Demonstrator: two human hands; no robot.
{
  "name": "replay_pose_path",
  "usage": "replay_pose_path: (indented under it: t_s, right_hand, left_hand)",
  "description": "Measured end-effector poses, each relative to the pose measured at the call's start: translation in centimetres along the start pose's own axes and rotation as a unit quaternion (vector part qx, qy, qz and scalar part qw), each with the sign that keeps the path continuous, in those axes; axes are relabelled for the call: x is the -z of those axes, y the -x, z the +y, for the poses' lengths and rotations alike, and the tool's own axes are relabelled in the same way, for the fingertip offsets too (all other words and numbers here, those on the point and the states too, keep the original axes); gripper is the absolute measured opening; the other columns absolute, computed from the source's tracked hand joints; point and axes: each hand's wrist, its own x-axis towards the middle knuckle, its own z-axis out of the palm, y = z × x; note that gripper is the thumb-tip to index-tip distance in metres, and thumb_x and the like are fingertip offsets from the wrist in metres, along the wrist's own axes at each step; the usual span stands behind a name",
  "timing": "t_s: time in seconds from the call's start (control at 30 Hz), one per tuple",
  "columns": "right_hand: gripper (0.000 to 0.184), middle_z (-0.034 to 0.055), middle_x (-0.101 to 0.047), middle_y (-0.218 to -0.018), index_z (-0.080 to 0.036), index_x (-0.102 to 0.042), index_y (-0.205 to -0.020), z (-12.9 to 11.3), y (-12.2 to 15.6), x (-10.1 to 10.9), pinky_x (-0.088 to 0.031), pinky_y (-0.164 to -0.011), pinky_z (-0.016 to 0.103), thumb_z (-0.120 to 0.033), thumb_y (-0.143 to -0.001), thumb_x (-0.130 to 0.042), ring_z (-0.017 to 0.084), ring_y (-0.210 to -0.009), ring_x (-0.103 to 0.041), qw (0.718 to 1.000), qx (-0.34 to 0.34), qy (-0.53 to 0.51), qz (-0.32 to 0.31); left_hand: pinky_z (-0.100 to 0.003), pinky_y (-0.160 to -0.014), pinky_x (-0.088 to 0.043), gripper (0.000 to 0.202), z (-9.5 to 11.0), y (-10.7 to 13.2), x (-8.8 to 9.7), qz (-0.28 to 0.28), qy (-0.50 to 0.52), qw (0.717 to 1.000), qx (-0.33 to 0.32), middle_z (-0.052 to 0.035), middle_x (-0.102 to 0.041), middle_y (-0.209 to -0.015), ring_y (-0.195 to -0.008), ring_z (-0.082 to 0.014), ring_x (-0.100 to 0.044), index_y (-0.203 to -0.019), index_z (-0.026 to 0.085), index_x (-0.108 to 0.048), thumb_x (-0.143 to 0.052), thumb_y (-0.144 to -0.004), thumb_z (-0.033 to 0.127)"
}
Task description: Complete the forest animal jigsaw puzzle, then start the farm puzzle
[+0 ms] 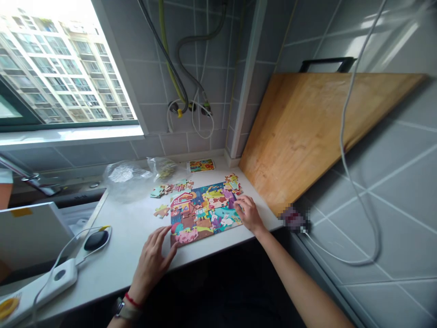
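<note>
A colourful jigsaw puzzle point(201, 212) lies partly assembled on the white counter point(133, 237). My left hand point(153, 259) rests flat at the puzzle's lower left corner, fingers stretched out and touching its edge. My right hand point(248, 212) sits on the puzzle's right side, fingers bent down onto the pieces there; whether it grips a piece is hidden. Several loose pieces point(170, 187) lie above the puzzle's left half, one loose piece point(161, 211) lies to its left, and a few more pieces point(232, 180) sit at its upper right.
A small reference picture card point(201, 165) lies by the wall. Crumpled clear plastic bags point(128, 175) sit left of it. A wooden cutting board point(307, 132) leans on the right wall. A white power bank point(51, 282), black device point(96, 239) and cables lie at left, beside a sink.
</note>
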Motion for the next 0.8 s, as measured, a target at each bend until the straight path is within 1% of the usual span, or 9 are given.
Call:
replay_pose_path:
  t_s: [0.13, 0.3, 0.47, 0.57, 0.8]
  right_hand:
    - [0.051, 0.0136, -0.076, -0.109, -0.022, -0.081, -0.097, 0.3, -0.2, -0.2, -0.061, -0.099, 0.048, -0.055, -0.108, -0.044, 0.030, -0.109, -0.071, 0.999, -0.018, 0.033, 0.008]
    - [0.065, 0.0147, -0.076, -0.105, -0.021, -0.080, -0.092, 0.2, -0.2, -0.4, -0.060, -0.097, 0.050, -0.067, -0.106, -0.037, 0.031, -0.104, -0.071, 0.997, -0.041, 0.070, 0.010]
    - [0.069, 0.0151, -0.074, -0.101, -0.024, -0.079, -0.087, 0.4, -0.5, -0.5, -0.060, -0.094, 0.050, -0.071, -0.103, -0.032, 0.032, -0.101, -0.070, 0.993, -0.065, 0.096, 0.008]
    - [0.072, 0.0170, -0.073, -0.100, -0.023, -0.078, -0.085, 0.8, -0.6, -0.6, -0.058, -0.096, 0.051, -0.073, -0.102, -0.029, 0.033, -0.101, -0.069, 0.990, -0.088, 0.109, 0.009]
    - [0.065, 0.0194, -0.074, -0.102, -0.024, -0.074, -0.081, 1.2, -0.6, -0.9, -0.056, -0.098, 0.051, -0.072, -0.098, -0.034, 0.035, -0.103, -0.068, 0.985, -0.124, 0.117, -0.006]
  left_hand:
    - [-0.052, -0.108, -0.056, 0.048, 0.1, 0.0, -0.3, -0.005, -0.003, 1.000, -0.012, -0.0159, -0.065, -0.138, -0.129, -0.0331, -0.063, -0.145, 0.019, -0.055, -0.059, -0.104, 0.044]
    - [-0.053, -0.112, -0.053, 0.048, 0.9, 0.1, -0.3, -0.005, 0.005, 1.000, -0.001, -0.0142, -0.065, -0.140, -0.135, -0.0328, -0.060, -0.148, 0.021, -0.054, -0.059, -0.105, 0.041]
    - [-0.053, -0.115, -0.050, 0.050, 1.3, 0.1, -0.5, 0.001, 0.009, 1.000, 0.024, -0.0134, -0.063, -0.143, -0.140, -0.0350, -0.056, -0.149, 0.023, -0.053, -0.061, -0.103, 0.039]
    - [-0.053, -0.114, -0.050, 0.051, 1.3, 0.1, -0.7, -0.009, 0.005, 0.999, 0.033, -0.0134, -0.063, -0.142, -0.139, -0.0366, -0.055, -0.149, 0.022, -0.053, -0.062, -0.101, 0.037]
    - [-0.053, -0.113, -0.049, 0.050, 1.6, 0.1, -0.5, -0.026, -0.006, 0.999, 0.032, -0.0146, -0.061, -0.143, -0.140, -0.0372, -0.053, -0.149, 0.021, -0.053, -0.061, -0.101, 0.034]
